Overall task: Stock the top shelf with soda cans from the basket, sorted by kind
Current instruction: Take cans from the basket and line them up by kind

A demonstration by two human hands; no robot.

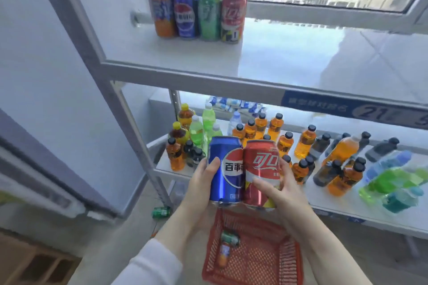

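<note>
Two cans at once is a lot to carry. The left grip (pixel 203 183) is wrapped round the blue can (pixel 225 169). The right grip (pixel 284 190) is wrapped round the red can (pixel 260 169). Each grip has one can, with fingers curled on its sides. The two cans touch in the middle. If one slides on the other, or a grip is loose, a can could fall into the red basket (pixel 289 261) right below. It could also roll away like the loose green can (pixel 161 211) on the floor by the shelf leg.

Going up, the cans could bang the front edge of the top shelf (pixel 278 60). They could also tip the rows standing near its left edge. Blue belongs with the blue row (pixel 185 16) and red with the red row (pixel 232 19), or the kinds get mixed.

Both cans are upright, in front of the lower shelf (pixel 335 206) and above the basket's back edge. The blue can's top sticks out above the left grip's thumb. The red can sits between the right grip's thumb and fingers. A small green can (pixel 229 237) and an orange can (pixel 223 254) lie in the basket.
</note>
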